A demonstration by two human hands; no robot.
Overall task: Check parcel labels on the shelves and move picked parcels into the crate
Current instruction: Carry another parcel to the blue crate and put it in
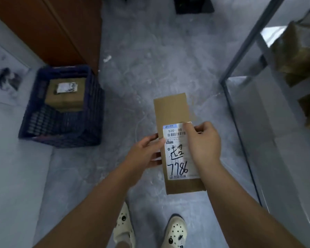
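Observation:
I hold a long flat cardboard parcel (172, 111) in front of me over the floor. Its white label (175, 151) faces up, with a barcode, "530- 05" and handwritten "7786". My left hand (145, 153) grips the parcel's left edge. My right hand (204, 140) grips its right edge, fingers lying over the label's top corner. A dark blue plastic crate (95, 104) stands on the floor to the left, with one labelled cardboard box (66, 93) inside it.
A metal shelf unit (240, 97) runs along the right, with brown parcels (297, 51) on it. A brown wooden door (61, 29) is behind the crate. A dark object (193, 4) sits at the far end of the grey floor. My feet in white clogs (175, 231) are below.

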